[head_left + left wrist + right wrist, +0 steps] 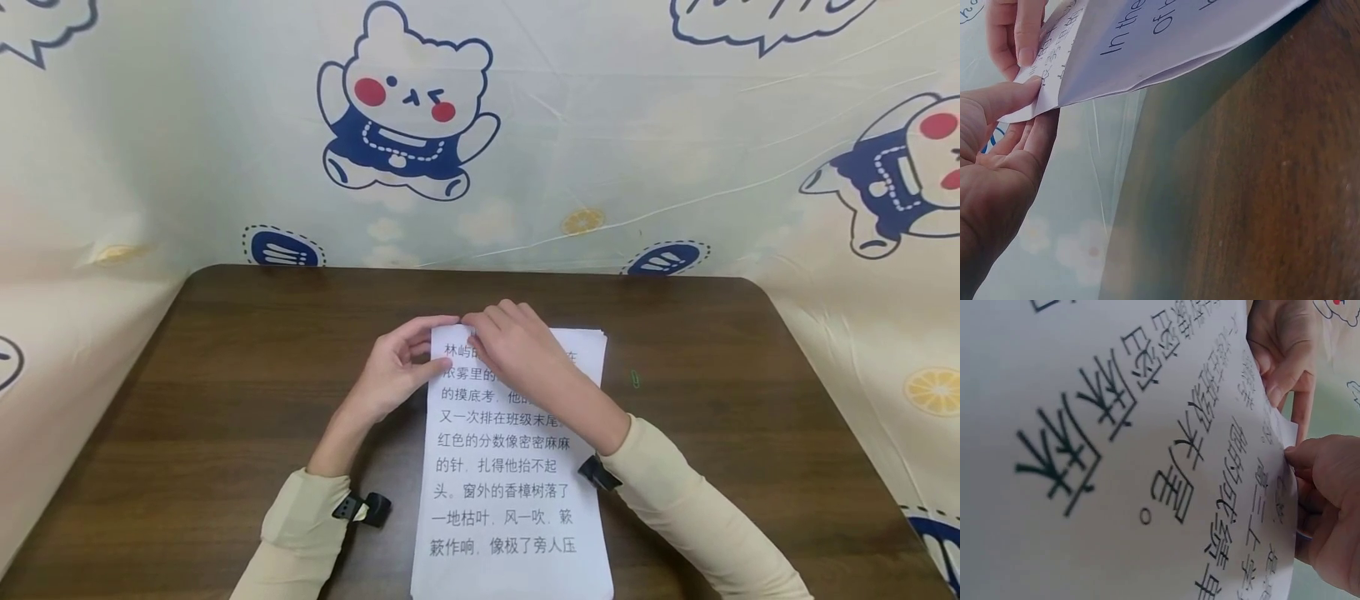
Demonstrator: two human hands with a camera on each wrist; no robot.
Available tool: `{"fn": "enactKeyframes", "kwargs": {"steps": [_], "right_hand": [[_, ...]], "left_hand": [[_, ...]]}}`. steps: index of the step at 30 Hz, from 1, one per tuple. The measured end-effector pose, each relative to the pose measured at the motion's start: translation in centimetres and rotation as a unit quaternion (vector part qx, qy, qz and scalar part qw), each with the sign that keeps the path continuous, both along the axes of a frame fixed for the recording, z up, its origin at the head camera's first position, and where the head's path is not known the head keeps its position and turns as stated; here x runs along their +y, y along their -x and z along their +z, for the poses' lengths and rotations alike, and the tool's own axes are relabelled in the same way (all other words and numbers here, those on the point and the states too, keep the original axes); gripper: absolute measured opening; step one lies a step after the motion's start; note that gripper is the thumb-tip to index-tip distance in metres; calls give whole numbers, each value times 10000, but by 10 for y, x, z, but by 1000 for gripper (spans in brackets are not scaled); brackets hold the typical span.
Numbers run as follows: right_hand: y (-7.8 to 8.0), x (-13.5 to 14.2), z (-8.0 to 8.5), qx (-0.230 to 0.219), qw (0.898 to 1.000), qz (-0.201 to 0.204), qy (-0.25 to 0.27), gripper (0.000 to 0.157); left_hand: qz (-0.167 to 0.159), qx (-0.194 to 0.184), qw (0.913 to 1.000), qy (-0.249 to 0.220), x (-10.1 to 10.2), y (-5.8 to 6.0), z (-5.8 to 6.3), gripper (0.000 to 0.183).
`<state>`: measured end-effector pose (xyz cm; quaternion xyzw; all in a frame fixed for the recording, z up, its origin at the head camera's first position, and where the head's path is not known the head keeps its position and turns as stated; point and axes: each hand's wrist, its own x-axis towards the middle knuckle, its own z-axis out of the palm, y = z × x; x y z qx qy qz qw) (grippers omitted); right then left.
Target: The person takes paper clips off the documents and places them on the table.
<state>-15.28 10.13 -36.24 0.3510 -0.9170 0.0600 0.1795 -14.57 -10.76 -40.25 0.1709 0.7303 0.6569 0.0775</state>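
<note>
Several white sheets of paper (495, 508) printed with large Chinese characters stand in front of me, one behind another. My left hand (393, 367) pinches their top left corner, thumb on the front and fingers behind. Across the top edge reaches my right hand (521, 350), its thumb (1307, 453) on the printed face and its curled fingers behind the edge. In the left wrist view, a sheet with English words (1125, 44) shows beside a bent strip of paper (1054, 69) at the corner. My right hand covers part of the upper lines in the head view.
A small green paper clip (635, 380) lies on the brown wooden table (225, 433), right of the papers. Behind the table hangs a pale cloth (570, 125) printed with cartoon bears. Each wrist carries a small black camera, one at the left sleeve (300, 517).
</note>
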Motion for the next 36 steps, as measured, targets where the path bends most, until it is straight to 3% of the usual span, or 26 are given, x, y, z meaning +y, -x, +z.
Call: {"fn": "enactKeyframes", "kwargs": {"steps": [9, 19, 25, 30, 36], "right_hand": [[0, 2, -7, 428, 9989, 113, -180, 31], [4, 1, -14, 496, 9979, 135, 390, 29], [5, 3, -12, 43, 9954, 68, 952, 30], [5, 5, -10, -356, 9877, 90, 1519, 29], [8, 8, -9, -528, 9804, 36, 1897, 27]], "left_hand": [[-56, -63, 9999, -86, 1, -1, 1, 52], [-69, -65, 9999, -107, 0, -1, 1, 51], [-104, -63, 9997, -209, 2, -1, 1, 52], [-131, -50, 9995, -265, 4, 0, -1, 52], [-189, -42, 9996, -214, 6, 0, -2, 51]]}}
